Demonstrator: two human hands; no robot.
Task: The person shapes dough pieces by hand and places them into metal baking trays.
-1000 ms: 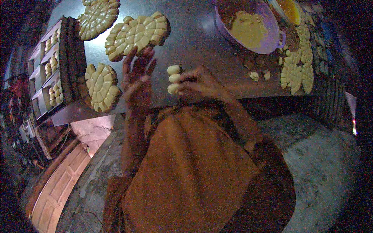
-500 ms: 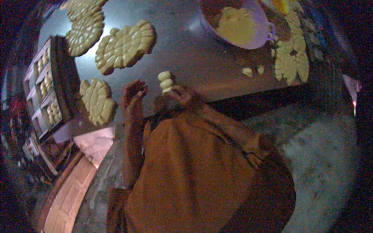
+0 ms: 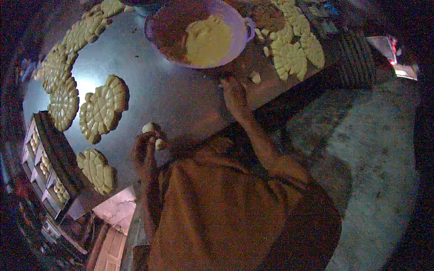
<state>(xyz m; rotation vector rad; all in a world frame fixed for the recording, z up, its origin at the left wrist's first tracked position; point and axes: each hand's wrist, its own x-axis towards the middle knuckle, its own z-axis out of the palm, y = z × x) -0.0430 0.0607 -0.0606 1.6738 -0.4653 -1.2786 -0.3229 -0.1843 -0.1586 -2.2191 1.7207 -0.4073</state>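
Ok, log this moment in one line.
left hand: at dough balls | right hand: over table, near dough piece | basin: pale mixture inside

I view the metal table through the left unit of a head-worn fisheye pair, aimed steeply downward over the wearer's garment. At close range, the field covers the left hand, the right hand and the floor; the table's near edge crosses it obliquely, rising to the right.

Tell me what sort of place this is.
Probably a bakery or kitchen workshop: flat clusters of pale dough lie on a shiny table, a purple basin holds a dough-like mass, and a compartmented tray holds small pale balls.
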